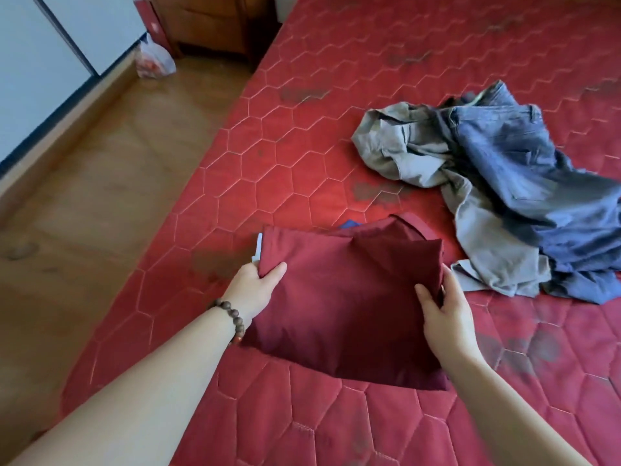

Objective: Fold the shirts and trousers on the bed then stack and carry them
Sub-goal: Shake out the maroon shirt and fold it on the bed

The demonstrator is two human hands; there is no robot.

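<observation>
Your left hand (258, 280) and right hand (443, 307) each pinch a side of the maroon shirt (339, 304), folded roughly square on the bed (302, 146); beyond it, crumpled trousers (497, 183).

A single wide-angle view looks from the person's head, forward and steeply down over both forearms. It sits close above the near edge of the bed (302, 136), whose red quilted surface fills the middle and right. The wooden floor (100, 183) runs along the left, and lines bend near the frame's edges. No second view shares the scene.
</observation>
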